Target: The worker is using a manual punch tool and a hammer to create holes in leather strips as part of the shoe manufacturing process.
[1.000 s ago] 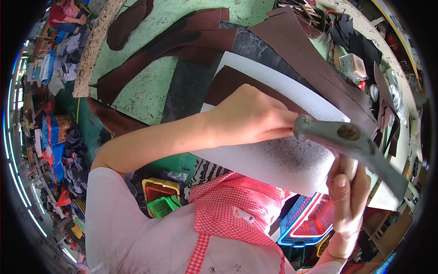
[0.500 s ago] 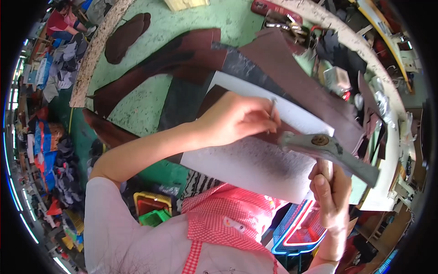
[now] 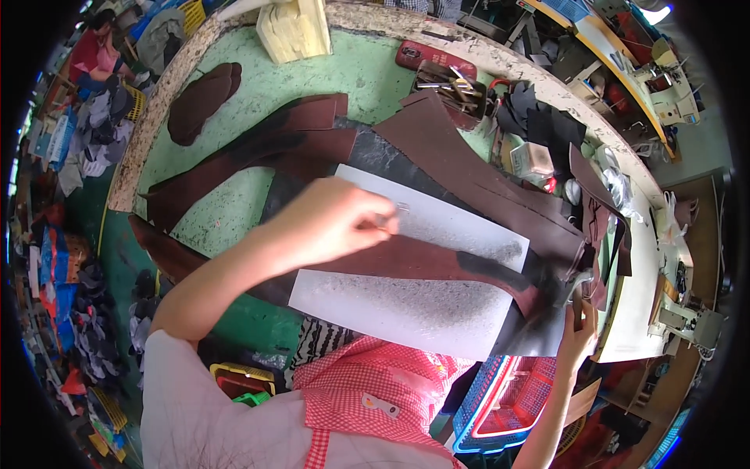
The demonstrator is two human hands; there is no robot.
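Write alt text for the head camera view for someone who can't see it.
A person's left hand presses a long dark brown leather strip onto a speckled white sheet on a green worktable, while the right hand grips a metal tool at the strip's far end. More brown leather pieces lie around.

The left hand (image 3: 328,223) lies on the white sheet (image 3: 406,305), with its fingers pinched together at the upper edge of the sheet, and a dark brown leather strip (image 3: 414,262) runs across the sheet just below this hand. At the right end of the sheet, the right hand (image 3: 578,332) has its grip closed on a metal tool (image 3: 574,277). Above the sheet, more brown leather pieces (image 3: 258,148) are spread over the green counter (image 3: 234,211).
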